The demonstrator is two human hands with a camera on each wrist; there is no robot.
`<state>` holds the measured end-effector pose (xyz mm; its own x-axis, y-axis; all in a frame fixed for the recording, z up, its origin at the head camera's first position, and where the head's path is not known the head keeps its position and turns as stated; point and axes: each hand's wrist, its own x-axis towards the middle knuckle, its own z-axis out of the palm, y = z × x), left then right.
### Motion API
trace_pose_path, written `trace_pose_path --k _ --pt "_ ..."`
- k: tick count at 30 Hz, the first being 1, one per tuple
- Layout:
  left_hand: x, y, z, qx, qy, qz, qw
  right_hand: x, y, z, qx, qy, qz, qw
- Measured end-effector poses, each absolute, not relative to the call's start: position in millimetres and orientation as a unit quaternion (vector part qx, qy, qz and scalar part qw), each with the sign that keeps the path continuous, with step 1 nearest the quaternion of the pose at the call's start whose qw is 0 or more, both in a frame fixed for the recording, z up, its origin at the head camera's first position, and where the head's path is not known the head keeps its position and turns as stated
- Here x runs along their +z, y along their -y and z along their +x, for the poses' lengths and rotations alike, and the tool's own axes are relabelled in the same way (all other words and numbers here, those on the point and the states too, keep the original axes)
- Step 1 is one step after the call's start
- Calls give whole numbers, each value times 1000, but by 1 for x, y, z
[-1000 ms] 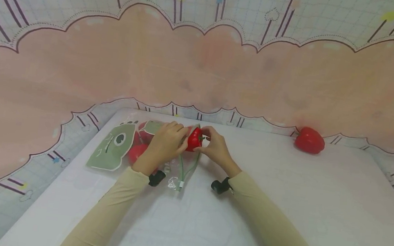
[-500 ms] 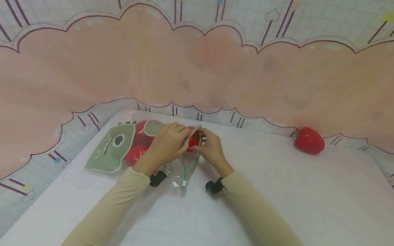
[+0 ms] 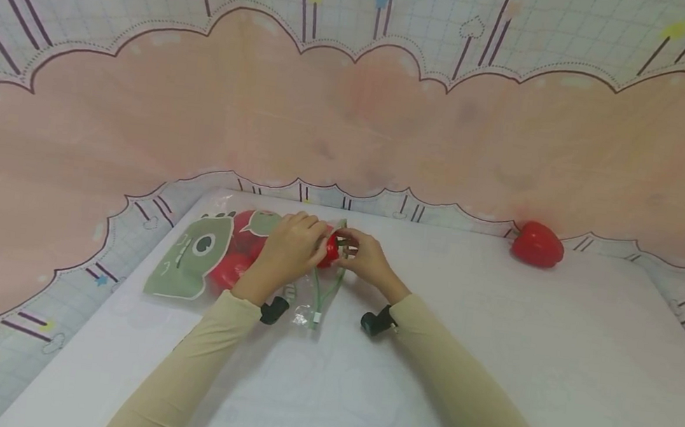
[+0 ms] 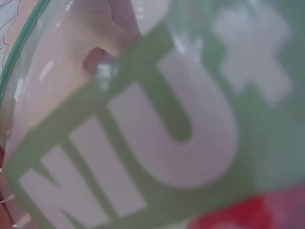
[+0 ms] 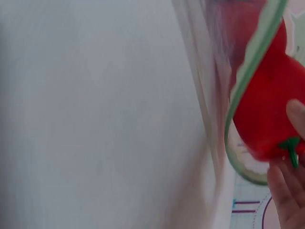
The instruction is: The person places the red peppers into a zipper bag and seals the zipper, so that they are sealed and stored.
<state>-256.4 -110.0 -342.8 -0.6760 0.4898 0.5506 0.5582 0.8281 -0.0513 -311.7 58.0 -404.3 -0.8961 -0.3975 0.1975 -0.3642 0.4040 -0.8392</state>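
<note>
A clear zip bag (image 3: 174,265) printed with a green cartoon face lies at the table's back left, several red things inside it. My left hand (image 3: 290,253) grips the bag close to its mouth; the left wrist view is filled by its "NIU" print (image 4: 176,124). At that mouth my right hand (image 3: 369,259) holds a red bell pepper (image 3: 330,251) with a green stem. In the right wrist view the pepper (image 5: 269,112) sits within the green zip rim (image 5: 252,71), stem end outward, thumb and fingers on it. The left fingertips are mostly hidden.
Another red bell pepper (image 3: 538,244) lies at the back right of the white table (image 3: 464,312). A patterned cloth (image 3: 390,127) hangs behind the table. A green zip strip with a white slider (image 3: 316,318) hangs from the bag's near side.
The right hand has moved a little left with the bell pepper, which has gone deeper into the bag's mouth. The left hand has stayed in place, and the bag has shifted slightly left.
</note>
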Motion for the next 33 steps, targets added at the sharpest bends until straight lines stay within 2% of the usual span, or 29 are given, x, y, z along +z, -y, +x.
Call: trace_pose_path --k 5,9,19,33 --pt "-343 110 -257 -58 919 -270 282 -406 -68 -315 -521 -813 -247 83" --pt "-343 110 -256 -56 921 -262 282 -402 -74 -311 -527 -805 -250 107" --pt "-343 110 -257 -62 924 -257 278 -399 -92 -312 -502 -815 -267 108" --pt "-341 110 -252 -65 926 -253 273 -367 -143 -309 -476 -819 -294 126"
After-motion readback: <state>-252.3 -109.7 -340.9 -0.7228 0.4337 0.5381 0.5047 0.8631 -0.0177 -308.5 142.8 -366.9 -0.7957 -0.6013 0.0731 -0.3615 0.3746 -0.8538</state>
